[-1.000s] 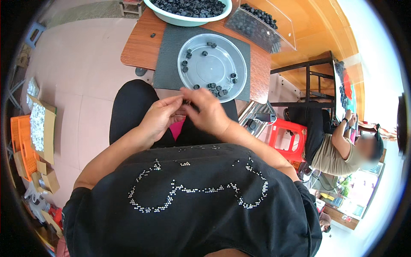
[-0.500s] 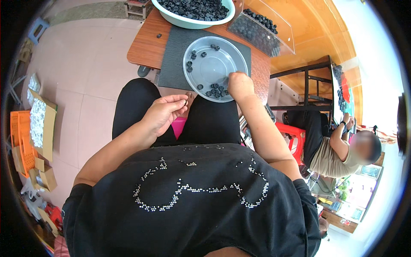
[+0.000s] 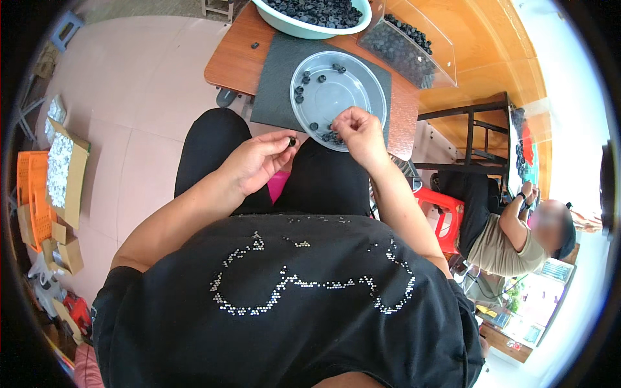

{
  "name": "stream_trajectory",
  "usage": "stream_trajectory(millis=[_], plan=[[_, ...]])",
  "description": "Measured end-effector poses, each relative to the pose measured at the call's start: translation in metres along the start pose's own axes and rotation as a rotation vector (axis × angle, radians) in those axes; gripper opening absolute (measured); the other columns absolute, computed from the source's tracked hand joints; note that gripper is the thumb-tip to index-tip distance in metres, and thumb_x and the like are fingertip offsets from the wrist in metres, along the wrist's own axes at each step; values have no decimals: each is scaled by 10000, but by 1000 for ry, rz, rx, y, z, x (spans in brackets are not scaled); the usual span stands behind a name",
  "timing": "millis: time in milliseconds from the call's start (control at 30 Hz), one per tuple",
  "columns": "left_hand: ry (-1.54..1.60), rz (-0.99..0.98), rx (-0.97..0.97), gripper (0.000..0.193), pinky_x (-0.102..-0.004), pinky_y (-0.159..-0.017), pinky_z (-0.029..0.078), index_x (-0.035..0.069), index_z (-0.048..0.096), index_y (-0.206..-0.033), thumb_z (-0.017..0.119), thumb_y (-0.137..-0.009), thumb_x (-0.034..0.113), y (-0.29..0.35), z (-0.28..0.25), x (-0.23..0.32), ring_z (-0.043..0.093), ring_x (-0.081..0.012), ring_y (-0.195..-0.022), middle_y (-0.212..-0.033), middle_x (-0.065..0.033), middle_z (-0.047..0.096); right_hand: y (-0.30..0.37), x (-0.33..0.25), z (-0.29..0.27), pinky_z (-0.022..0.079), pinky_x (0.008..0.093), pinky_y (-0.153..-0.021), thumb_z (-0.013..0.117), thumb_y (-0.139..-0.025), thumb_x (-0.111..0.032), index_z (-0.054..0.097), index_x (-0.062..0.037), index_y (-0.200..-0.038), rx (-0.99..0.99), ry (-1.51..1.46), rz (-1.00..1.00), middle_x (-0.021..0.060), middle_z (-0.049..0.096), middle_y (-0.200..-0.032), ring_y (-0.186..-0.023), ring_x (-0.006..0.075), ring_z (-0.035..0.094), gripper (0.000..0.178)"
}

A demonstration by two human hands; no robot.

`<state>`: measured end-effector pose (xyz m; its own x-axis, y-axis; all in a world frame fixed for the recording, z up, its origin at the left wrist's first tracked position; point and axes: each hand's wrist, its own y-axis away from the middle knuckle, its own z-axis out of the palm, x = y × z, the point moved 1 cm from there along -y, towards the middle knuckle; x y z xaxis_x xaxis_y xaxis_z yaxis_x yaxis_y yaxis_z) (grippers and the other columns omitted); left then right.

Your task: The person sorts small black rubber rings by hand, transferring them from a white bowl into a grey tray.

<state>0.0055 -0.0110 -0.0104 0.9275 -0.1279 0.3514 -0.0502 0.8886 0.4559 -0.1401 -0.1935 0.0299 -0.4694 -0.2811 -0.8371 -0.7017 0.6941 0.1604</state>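
Note:
My left hand (image 3: 253, 163) is in front of the table, above my lap, with a small round black part (image 3: 292, 141) pinched between thumb and fingertips. Over the near right side of a shallow clear plastic basin (image 3: 343, 97) is my right hand (image 3: 362, 136), its thumb and fingers drawn together. Whatever those fingertips hold, if anything, is too small to make out. Close by them, several loose black parts (image 3: 328, 137) lie along the basin's near edge, partly covered by the hand. A few more black parts (image 3: 299, 99) are scattered at its left and far sides.
The basin rests on a dark mat (image 3: 272, 97) on a brown wooden table (image 3: 223, 61). Behind stand a pale green tub (image 3: 294, 27) and a clear bin (image 3: 407, 55), both filled with black parts. A person (image 3: 511, 239) sits at another table to the right. Boxes (image 3: 77, 174) line the left.
My right hand has moved slightly left and nearer the black parts, its fingers now showing. The left hand has turned a little, exposing the part it pinches. The whole view has shifted slightly.

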Motion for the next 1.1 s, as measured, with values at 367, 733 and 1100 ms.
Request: stream_trajectory(millis=[367, 733, 1100], plan=[[61, -10, -197, 243, -222, -825, 501, 10, 574, -1152, 554, -918, 70, 11, 12, 3, 600, -112, -884, -996, -53, 626, 52, -52, 35, 468, 242, -605, 610, -865, -49, 581, -8, -893, -115, -227, -86, 56, 631, -738, -691, 75, 591, 57], [-44, 32, -12, 199, -239, -797, 506, 11, 577, -1104, 542, -922, 83, 4, 2, -3, 597, -132, -878, -953, -49, 600, 9, 8, -11, 445, 267, -567, 589, -831, -23, 629, -34, -866, 190, 138, -121, 45, 584, -667, -602, 111, 537, 54], [-46, -1, 14, 149, -274, -754, 496, 31, 601, -1006, 540, -915, 133, 3, -4, 0, 600, -169, -873, -955, -63, 621, -45, -8, 31, 521, 385, -730, 609, -738, -35, 689, -9, -867, 106, 375, -352, 198, 650, -829, -782, 340, 646, 155]])
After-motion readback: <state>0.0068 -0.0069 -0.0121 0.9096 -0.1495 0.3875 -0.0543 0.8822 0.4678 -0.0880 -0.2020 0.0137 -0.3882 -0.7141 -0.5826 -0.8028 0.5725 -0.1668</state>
